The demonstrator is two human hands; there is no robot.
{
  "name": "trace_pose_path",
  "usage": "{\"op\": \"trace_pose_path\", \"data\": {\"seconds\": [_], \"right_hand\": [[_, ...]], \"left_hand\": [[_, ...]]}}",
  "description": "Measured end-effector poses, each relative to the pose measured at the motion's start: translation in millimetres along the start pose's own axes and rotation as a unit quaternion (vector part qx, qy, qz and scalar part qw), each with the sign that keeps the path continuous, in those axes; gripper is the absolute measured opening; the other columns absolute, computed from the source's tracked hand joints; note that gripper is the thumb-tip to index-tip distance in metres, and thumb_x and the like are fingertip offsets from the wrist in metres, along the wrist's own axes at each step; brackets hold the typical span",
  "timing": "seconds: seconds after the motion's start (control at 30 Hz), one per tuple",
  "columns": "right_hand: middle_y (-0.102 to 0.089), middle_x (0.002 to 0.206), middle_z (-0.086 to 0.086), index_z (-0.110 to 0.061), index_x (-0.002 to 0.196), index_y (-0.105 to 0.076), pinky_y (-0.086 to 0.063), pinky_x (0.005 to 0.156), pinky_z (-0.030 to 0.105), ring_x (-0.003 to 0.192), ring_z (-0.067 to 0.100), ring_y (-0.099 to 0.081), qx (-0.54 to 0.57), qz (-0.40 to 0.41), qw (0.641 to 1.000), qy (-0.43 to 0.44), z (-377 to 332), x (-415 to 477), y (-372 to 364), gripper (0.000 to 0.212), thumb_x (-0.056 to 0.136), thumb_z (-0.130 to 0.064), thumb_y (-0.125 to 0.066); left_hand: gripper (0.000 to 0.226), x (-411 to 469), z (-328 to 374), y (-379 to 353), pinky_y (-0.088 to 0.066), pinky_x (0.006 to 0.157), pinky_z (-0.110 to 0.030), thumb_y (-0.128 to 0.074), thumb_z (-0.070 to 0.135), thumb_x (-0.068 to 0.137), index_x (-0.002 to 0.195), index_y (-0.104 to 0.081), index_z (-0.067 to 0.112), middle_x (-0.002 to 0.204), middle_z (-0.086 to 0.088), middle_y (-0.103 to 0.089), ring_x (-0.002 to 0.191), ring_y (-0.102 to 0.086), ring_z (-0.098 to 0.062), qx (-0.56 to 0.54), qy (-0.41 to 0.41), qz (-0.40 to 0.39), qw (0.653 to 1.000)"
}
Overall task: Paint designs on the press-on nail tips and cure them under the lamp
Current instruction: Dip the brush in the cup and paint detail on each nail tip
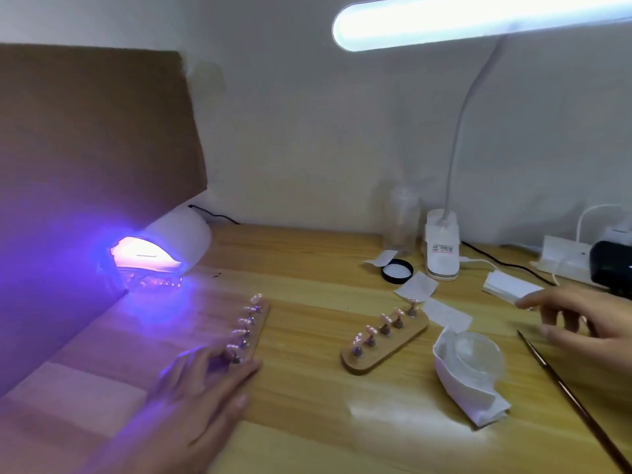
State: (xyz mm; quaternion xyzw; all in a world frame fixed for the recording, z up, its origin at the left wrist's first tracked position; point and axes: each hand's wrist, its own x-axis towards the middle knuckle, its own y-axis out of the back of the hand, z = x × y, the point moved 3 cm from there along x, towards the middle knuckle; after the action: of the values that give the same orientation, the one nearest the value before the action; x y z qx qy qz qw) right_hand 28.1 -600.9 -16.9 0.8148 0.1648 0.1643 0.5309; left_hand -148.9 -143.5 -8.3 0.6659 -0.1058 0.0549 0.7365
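Two wooden holder strips carry pink nail tips on small stands. The left strip (pixel 255 331) lies in front of the white curing lamp (pixel 164 249), which glows violet. My left hand (pixel 201 388) grips that strip's near end, thumb on its right side and fingers on its left. The right strip (pixel 384 338) lies untouched at the middle of the wooden table (pixel 307 268). My right hand (pixel 581 319) hovers at the far right with loosely bent fingers and holds nothing. A thin brush (pixel 567 395) lies on the table below it.
A clear dish on white tissue (pixel 468 367) sits right of the strips. Behind are paper slips (pixel 415 285), a black-rimmed lid (pixel 396 270), a clear bottle (pixel 402 220), the desk lamp's base (pixel 441 248), a white pad stack (pixel 509 285), a power strip (pixel 561 258) and cardboard (pixel 85 148).
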Motion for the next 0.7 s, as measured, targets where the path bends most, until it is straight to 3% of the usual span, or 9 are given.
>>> {"op": "trace_pose_path", "data": {"seconds": [0.07, 0.13, 0.2, 0.3, 0.37, 0.43, 0.5, 0.6, 0.7], "right_hand": [[-0.059, 0.099, -0.025, -0.064, 0.121, -0.046, -0.048, 0.059, 0.013, 0.081, -0.001, -0.059, -0.013, 0.015, 1.000, -0.019, -8, 1, 8, 0.051, 0.080, -0.088, -0.029], [-0.058, 0.099, -0.024, -0.068, 0.120, -0.043, -0.049, 0.056, 0.020, 0.079, 0.002, -0.059, -0.006, 0.029, 1.000, -0.011, -15, -4, 9, 0.050, 0.076, -0.089, -0.032], [-0.055, 0.100, -0.026, -0.071, 0.118, -0.039, -0.047, 0.053, 0.027, 0.081, 0.000, -0.057, -0.031, 0.035, 0.999, -0.015, -18, -14, 7, 0.049, 0.071, -0.087, -0.040], [-0.045, 0.104, -0.046, -0.079, 0.118, -0.023, -0.043, 0.055, 0.021, 0.092, -0.014, -0.050, -0.076, -0.010, 0.997, -0.031, -19, -28, -10, 0.059, 0.061, -0.092, -0.034], [-0.045, 0.099, -0.049, -0.079, 0.120, -0.017, -0.042, 0.055, 0.018, 0.087, -0.016, -0.051, -0.081, -0.020, 0.995, -0.046, -23, -37, -17, 0.060, 0.062, -0.086, -0.033], [-0.052, 0.092, -0.043, -0.078, 0.121, -0.013, -0.047, 0.055, 0.022, 0.079, -0.011, -0.055, -0.062, -0.024, 0.997, -0.043, -30, -37, -20, 0.058, 0.067, -0.076, -0.034], [-0.054, 0.090, -0.038, -0.079, 0.120, -0.010, -0.050, 0.057, 0.025, 0.077, -0.009, -0.056, -0.083, -0.017, 0.996, -0.031, -39, -36, -19, 0.059, 0.072, -0.066, -0.041], [-0.057, 0.085, -0.027, -0.077, 0.119, -0.017, -0.050, 0.057, 0.028, 0.073, -0.001, -0.058, -0.064, -0.023, 0.997, -0.028, -51, -35, -10, 0.067, 0.082, -0.041, -0.060], [-0.060, 0.072, -0.015, -0.064, 0.120, -0.043, -0.045, 0.054, 0.023, 0.061, 0.007, -0.057, -0.008, 0.067, 0.997, 0.024, -48, -39, 6, 0.054, 0.082, -0.032, -0.065]], "left_hand": [[0.050, 10, 13, -10, -0.049, 0.083, -0.026, -0.031, 0.053, 0.094, 0.115, -0.071, 0.031, 0.111, 0.002, -0.063, 0.100, -0.043, -0.009, -0.027, -0.032, 0.015, 0.999], [0.050, 31, 34, -14, -0.049, 0.093, -0.035, -0.034, 0.051, 0.090, 0.123, -0.066, 0.033, 0.118, 0.000, -0.061, 0.108, -0.042, -0.009, -0.038, -0.076, -0.013, 0.996], [0.064, 51, 51, -20, -0.026, 0.110, -0.035, -0.019, 0.061, 0.087, 0.138, -0.050, 0.038, 0.138, 0.000, -0.045, 0.128, -0.035, -0.014, -0.066, -0.097, -0.063, 0.991], [0.076, 74, 62, -32, 0.005, 0.118, -0.037, -0.005, 0.077, 0.075, 0.142, -0.031, 0.053, 0.156, 0.015, -0.015, 0.146, -0.006, -0.009, -0.059, -0.082, -0.106, 0.989], [0.072, 85, 63, -38, 0.018, 0.116, -0.043, -0.024, 0.088, 0.071, 0.133, -0.040, 0.056, 0.158, 0.023, 0.000, 0.148, 0.013, -0.008, -0.087, -0.038, -0.116, 0.989], [0.058, 87, 63, -38, 0.026, 0.111, -0.041, -0.043, 0.086, 0.070, 0.119, -0.048, 0.055, 0.152, 0.029, 0.012, 0.144, 0.028, -0.010, -0.099, -0.027, -0.092, 0.990], [0.057, 84, 64, -36, 0.029, 0.110, -0.040, -0.041, 0.086, 0.065, 0.108, -0.052, 0.051, 0.150, 0.029, 0.019, 0.141, 0.036, -0.014, -0.085, -0.040, -0.055, 0.994], [0.054, 76, 71, -30, 0.020, 0.116, -0.048, -0.041, 0.080, 0.062, 0.095, -0.063, 0.044, 0.156, 0.026, 0.007, 0.146, 0.028, -0.019, -0.069, -0.070, 0.011, 0.995], [0.034, 61, 77, -17, -0.002, 0.117, -0.057, -0.057, 0.065, 0.064, 0.076, -0.066, 0.035, 0.153, 0.013, -0.033, 0.150, -0.008, -0.029, -0.044, -0.112, 0.083, 0.989]]}}
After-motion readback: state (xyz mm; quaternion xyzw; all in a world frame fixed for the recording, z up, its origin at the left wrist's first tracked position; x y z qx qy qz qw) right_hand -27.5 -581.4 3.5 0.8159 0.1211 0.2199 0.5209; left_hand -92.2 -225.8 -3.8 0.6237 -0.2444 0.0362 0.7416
